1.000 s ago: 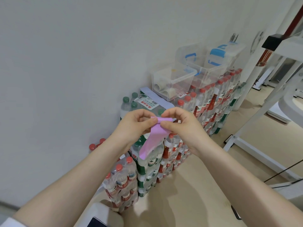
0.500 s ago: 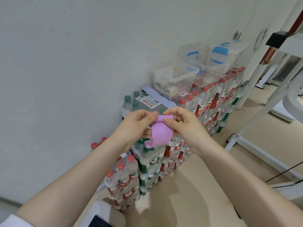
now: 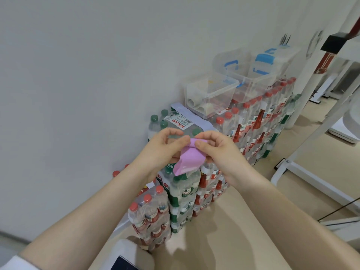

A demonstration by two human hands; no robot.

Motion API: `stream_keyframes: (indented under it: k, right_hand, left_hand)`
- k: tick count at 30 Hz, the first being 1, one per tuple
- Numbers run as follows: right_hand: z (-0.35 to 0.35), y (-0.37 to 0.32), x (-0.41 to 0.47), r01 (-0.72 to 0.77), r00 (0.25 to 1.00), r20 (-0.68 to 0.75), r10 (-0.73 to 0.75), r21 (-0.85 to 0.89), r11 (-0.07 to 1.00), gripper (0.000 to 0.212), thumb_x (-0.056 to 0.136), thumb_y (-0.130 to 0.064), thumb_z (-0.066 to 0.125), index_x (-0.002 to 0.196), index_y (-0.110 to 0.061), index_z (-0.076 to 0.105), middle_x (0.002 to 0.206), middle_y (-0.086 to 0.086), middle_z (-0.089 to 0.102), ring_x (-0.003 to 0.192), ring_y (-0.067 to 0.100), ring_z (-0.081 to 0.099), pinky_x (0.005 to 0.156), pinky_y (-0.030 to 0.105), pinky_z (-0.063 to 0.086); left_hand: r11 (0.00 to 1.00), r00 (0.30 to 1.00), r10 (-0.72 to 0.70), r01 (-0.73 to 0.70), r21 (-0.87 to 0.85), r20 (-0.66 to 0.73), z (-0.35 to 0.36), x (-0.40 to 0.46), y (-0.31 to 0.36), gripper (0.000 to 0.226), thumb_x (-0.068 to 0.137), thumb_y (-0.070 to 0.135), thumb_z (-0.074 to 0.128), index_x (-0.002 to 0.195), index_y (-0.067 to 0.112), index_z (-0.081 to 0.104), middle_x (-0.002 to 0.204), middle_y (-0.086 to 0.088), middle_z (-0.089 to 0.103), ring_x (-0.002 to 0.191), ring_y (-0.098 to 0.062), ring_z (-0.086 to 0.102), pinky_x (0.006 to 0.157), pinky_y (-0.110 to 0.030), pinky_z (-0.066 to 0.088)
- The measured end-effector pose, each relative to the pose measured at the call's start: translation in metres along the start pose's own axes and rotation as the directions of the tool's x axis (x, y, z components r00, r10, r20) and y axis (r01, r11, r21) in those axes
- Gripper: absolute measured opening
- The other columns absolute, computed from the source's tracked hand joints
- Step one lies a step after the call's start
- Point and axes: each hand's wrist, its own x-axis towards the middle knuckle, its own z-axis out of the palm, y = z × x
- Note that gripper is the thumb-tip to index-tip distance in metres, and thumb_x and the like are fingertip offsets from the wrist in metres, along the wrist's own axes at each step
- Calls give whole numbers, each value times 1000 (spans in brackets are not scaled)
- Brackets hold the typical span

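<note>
Background: a white wall (image 3: 78, 75), with shrink-wrapped packs of water bottles (image 3: 253, 129) stacked on the floor against it. Clear plastic boxes (image 3: 210, 94) stand on top of the stack.

Both hands are raised in front of the stack, well clear of it. The left hand (image 3: 163, 151) and the right hand (image 3: 220, 152) each have thumb and fingers curled, pinching the top edge of a purple sheet (image 3: 190, 158). The sheet hangs between the hands, in the air.

Change: one second ago the sheet hung down as a long, narrow strip. It now hangs shorter and broader, with the top edge folded over at the fingertips and the lower end curling.

Assessment: the fold is probably under way but not yet pressed flat.
</note>
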Motion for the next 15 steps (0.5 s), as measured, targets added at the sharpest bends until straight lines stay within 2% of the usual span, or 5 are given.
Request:
stream_keyframes:
  k: [2,4,8,12,15]
  right_hand:
    - [-2,1,0,15,1000,-3,-15,-16,1000,14,87,-6,60,88,-19,61,93,7,64,78,16,59,60,22,48]
    - [-3,1,0,35,999,2,-35,-23,999,15,85,-4,61,88,-19,62,97,6,63,87,19,59,67,27,49]
    - [-4,1,-2,-7,1000,7,6,27,1000,18,87,-9,60,103,-16,58,97,7,64,77,14,63,65,25,51]
    - [-4,1,-2,-64,998,-1,64,8,998,23,92,-24,53,105,-7,63,92,10,67,74,14,62,66,23,50]
    - [-3,1,-3,-59,998,-13,59,4,998,18,92,-18,54,103,-7,63,90,10,68,72,14,63,67,25,50]
  left_hand:
    - [999,999,-40,40,2,6,2,-1,-1,13,90,27,55,90,15,60,74,1,65,56,-8,62,62,-22,55]
    - [999,999,-35,35,-6,1,4,-1,-3,14,92,22,54,83,14,61,65,4,66,51,-4,62,57,-18,53]
    - [999,1000,2,-3,-51,-10,6,-2,-4,7,91,13,55,85,12,59,53,10,64,48,-1,60,52,-14,50]
    - [998,999,37,-37,-54,0,5,0,-5,10,87,3,57,91,12,58,72,1,66,59,-7,64,63,-20,56]
    - [996,999,42,-42,-74,2,6,1,-7,15,86,1,58,94,13,57,83,-3,66,66,-12,67,69,-25,57]
